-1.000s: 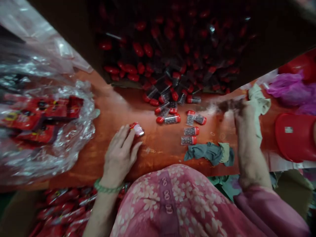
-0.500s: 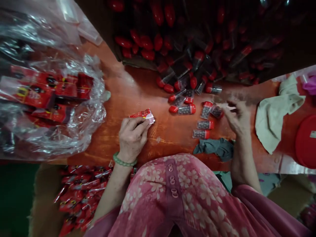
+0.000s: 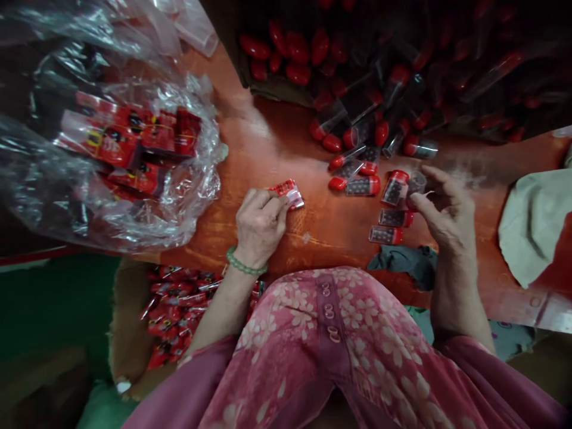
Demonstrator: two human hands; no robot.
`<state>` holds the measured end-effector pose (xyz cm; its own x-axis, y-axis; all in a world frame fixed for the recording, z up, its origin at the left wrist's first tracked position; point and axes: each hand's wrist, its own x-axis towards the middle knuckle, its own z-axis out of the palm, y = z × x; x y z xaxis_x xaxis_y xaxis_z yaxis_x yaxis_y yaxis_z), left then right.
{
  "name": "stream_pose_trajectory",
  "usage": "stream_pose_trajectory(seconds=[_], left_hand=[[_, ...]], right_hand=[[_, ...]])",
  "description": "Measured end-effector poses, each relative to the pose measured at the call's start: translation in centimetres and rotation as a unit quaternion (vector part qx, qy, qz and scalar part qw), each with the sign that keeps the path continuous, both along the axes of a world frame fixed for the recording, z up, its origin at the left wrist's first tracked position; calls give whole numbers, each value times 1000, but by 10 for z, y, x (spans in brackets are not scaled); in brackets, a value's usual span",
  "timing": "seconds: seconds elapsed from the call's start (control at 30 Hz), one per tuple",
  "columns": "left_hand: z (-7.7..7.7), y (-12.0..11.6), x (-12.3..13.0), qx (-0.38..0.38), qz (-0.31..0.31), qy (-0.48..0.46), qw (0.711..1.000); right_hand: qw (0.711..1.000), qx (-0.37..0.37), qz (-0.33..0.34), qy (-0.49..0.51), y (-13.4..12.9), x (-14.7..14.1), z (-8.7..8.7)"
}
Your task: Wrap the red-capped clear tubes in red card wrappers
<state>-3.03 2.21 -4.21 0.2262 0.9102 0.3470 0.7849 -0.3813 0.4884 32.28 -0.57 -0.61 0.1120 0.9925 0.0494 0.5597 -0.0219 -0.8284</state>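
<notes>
My left hand [image 3: 261, 223], with a green bead bracelet at its wrist, pinches a small red printed packet [image 3: 290, 193] that has a pale end. On the right, the thumb and forefinger of my right hand [image 3: 451, 214] are round a small clear tube [image 3: 416, 182], tilted with one end toward me. A thin pale strip shows by that thumb. Close to this hand lie red-capped clear tubes with dark dotted contents: one slanted tube [image 3: 395, 187] and two flat ones, an upper tube [image 3: 395, 218] and a lower tube [image 3: 385, 235]. Another dotted tube [image 3: 361, 186] lies to their left.
A dark open box [image 3: 272, 95] full of red-capped tubes stands at the back, some spilling onto the orange table [image 3: 241, 137]. Crinkled clear plastic [image 3: 205, 196] with red packets lies left. Below is a carton [image 3: 129, 333] of red packets. A dark cloth [image 3: 413, 265] and pale cloth [image 3: 531, 220] lie right.
My right hand has closed its thumb and forefinger round a clear tube, which now tilts up. My left hand still pinches the red packet. The whole view has shifted.
</notes>
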Motion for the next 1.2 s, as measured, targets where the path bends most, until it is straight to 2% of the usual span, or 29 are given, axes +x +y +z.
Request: stream_pose_trajectory(seconds=[0.1, 0.2, 0.3, 0.4, 0.53, 0.67, 0.77, 0.87, 0.97, 1.03, 1.2], left_hand=[[3, 1, -2, -71, -18, -77, 994], [7, 2, -4, -112, -40, -148, 982], [11, 3, -7, -134, -54, -153, 978], [12, 3, -7, -134, -56, -101, 984], [12, 2, -4, -99, -48, -30, 993], [15, 1, -2, -70, -19, -76, 994], [23, -2, -1, -42, -1, -130, 991], [33, -5, 0, -15, -21, -160, 987], [41, -10, 3, -3, -52, -190, 980], [45, -14, 4, -10, -66, -196, 978], [49, -19, 5, -38, -89, -192, 977]], right_hand=[[986, 5, -21, 168, 3, -29, 3], [972, -36, 12, 233, 3, -61, -1], [974, -82, 74, 199, -2, -86, -8], [984, -90, 138, 71, -9, -97, -8], [972, -77, 204, -89, -12, -98, -1], [952, -66, 261, -147, -8, -92, 6], [958, -69, 256, -107, -6, -89, 9], [980, -39, 197, 2, -5, -90, 12], [986, 2, 148, 76, -5, -97, 18], [984, 20, 153, 87, -3, -103, 25], [971, 36, 232, 50, 1, -112, 37]])
